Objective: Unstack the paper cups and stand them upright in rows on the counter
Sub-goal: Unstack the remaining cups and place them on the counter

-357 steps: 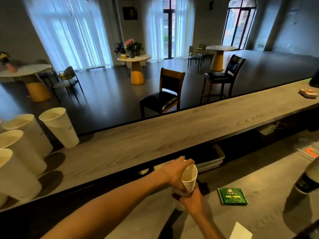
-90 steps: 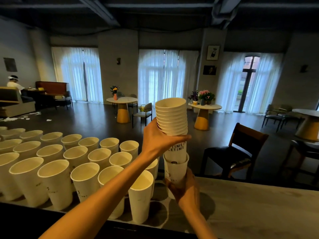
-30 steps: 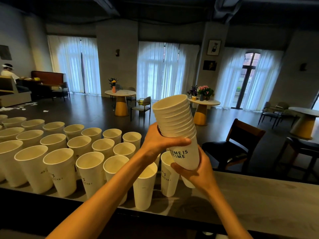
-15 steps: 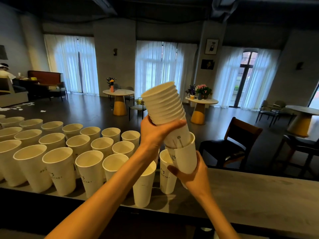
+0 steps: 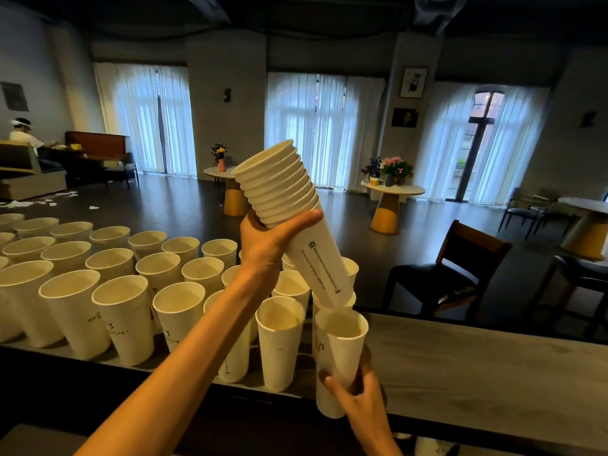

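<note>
left hand grips the cup stack just under its rims, fingers wrapped round it; the stack tilts, mouth to the upper left, base down to the right. right hand holds one freed cup low on its wall, upright, mouth up, directly below the stack's base, at the right end of the cup rows near the counter's front edge. the open spot lies right of the last cup.
</note>
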### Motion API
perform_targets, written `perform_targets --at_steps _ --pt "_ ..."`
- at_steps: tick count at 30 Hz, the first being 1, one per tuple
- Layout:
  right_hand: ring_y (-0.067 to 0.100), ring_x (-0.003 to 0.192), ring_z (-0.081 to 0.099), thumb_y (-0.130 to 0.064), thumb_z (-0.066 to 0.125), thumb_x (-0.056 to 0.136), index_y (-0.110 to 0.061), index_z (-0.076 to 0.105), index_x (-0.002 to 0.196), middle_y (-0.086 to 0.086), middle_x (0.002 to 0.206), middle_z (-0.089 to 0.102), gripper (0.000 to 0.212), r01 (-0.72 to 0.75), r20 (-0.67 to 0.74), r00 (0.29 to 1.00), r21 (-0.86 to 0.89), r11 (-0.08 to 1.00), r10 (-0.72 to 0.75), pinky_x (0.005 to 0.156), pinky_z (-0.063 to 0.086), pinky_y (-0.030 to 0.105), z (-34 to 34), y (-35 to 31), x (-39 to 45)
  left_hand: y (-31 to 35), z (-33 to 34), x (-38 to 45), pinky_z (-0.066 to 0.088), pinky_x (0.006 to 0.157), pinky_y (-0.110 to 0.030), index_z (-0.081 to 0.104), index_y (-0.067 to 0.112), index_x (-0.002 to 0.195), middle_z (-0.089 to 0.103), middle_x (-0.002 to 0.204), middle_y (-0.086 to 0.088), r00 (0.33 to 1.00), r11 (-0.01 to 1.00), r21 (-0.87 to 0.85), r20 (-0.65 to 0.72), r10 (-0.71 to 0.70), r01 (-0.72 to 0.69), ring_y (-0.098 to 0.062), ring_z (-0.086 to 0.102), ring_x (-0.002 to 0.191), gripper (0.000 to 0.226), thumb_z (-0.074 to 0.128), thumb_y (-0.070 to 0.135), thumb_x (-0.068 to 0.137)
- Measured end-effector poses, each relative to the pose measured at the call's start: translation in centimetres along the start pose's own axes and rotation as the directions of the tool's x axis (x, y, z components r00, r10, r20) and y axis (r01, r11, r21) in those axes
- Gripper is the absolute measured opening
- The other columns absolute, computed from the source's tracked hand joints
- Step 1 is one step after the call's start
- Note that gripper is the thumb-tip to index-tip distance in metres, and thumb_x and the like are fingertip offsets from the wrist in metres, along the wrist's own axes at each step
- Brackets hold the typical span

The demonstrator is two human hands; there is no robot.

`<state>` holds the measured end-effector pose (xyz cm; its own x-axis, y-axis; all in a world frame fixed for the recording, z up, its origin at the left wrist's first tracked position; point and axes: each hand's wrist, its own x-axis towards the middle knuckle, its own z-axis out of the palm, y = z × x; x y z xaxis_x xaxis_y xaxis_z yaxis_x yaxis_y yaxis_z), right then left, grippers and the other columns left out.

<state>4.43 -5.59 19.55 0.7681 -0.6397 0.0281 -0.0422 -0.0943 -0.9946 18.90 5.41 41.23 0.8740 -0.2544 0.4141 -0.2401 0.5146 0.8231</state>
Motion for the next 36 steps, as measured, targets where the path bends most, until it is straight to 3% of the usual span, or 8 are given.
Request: perform_targets --at_steps 3,9,15,24,27,30,36 --pt "0.014 0.119 0.054 -0.053 0.089 0.049 -0.035 0.038 0.137 -0.012 0.123 0.056 0.103 -0.007 0.033 0.999 -0.011 1.0 0.007 0.102 0.048 0.039 0.7 0.2 0.2 -0.5 -0.2 0.3 0.062 0.079 -0.04 0.059 0.02 0.121 0.072 0.103 -0.002 0.999 0.999 0.001 0.001 -0.047 0.047 -0.02 0.071 0.093 0.071 0.089 0.025 0.056" --pt "0.013 0.122 0.05 -0.028 0.088 0.067 -0.035 0.031 0.143 -0.017 0.122 0.05 0.095 0.023 0.018 1.0 -0.057 0.998 -0.022 0.099 0.044 0.033 1.3 0.5 0.9 -0.6 -0.4 0.8 0.061 0.072 -0.033 0.059 0.028 0.109 0.071 0.098 0.001 0.998 0.998 0.019 0.0 -0.055 0.055 -0.017 0.071 0.088 0.059 0.086 0.027 0.056" --pt "0.022 0.131 0.047 -0.025 0.088 0.069 -0.026 0.029 0.148 -0.002 0.139 0.05 0.098 0.006 -0.008 1.0 -0.064 0.998 -0.006 0.102 0.043 0.036 1.8 0.3 1.6 -1.2 -0.5 0.8 0.062 0.079 -0.042 0.061 0.024 0.114 0.073 0.103 -0.004 0.997 0.995 0.058 0.018 -0.08 0.079 -0.023 0.072 0.094 0.07 0.091 0.031 0.052" --pt "0.02 0.129 0.049 -0.031 0.088 0.066 -0.028 0.032 0.146 -0.005 0.136 0.052 0.098 0.021 0.013 1.0 -0.034 0.999 -0.021 0.105 0.044 0.041 1.3 0.3 1.8 -2.0 0.0 0.0 0.062 0.081 -0.046 0.06 0.03 0.108 0.073 0.097 0.001 0.992 0.99 0.098 0.064 -0.111 0.104 -0.019 0.073 0.09 0.06 0.088 0.031 0.055" --pt "0.012 0.123 0.052 -0.043 0.092 0.055 -0.038 0.033 0.142 -0.015 0.129 0.053 0.105 0.007 0.051 0.999 -0.08 0.997 -0.003 0.105 0.047 0.04 0.6 0.3 1.5 -1.9 0.4 -0.2 0.062 0.08 -0.044 0.061 0.026 0.112 0.073 0.097 0.001 0.99 0.992 0.093 0.102 -0.1 0.09 -0.018 0.073 0.09 0.063 0.088 0.03 0.056" --pt "0.013 0.123 0.054 -0.063 0.09 0.039 -0.035 0.039 0.138 -0.012 0.13 0.056 0.115 -0.054 0.016 0.998 -0.088 0.995 0.056 0.106 0.046 0.045 -1.3 0.4 1.2 -1.9 1.4 -0.3 0.062 0.08 -0.04 0.063 0.026 0.109 0.075 0.093 0.006 0.983 0.995 0.075 0.164 -0.077 0.065 -0.016 0.073 0.09 0.067 0.09 0.037 0.049" --pt "0.004 0.115 0.057 -0.066 0.085 0.049 -0.043 0.046 0.134 -0.018 0.124 0.06 0.096 0.017 -0.071 0.997 -0.165 0.986 -0.029 0.1 0.049 0.035 -6.0 -0.2 0.6 -2.7 5.9 -2.1 0.06 0.086 -0.041 0.063 0.03 0.105 0.076 0.096 0.008 0.944 0.997 0.062 0.326 -0.055 0.037 -0.016 0.072 0.095 0.063 0.086 0.042 0.048"
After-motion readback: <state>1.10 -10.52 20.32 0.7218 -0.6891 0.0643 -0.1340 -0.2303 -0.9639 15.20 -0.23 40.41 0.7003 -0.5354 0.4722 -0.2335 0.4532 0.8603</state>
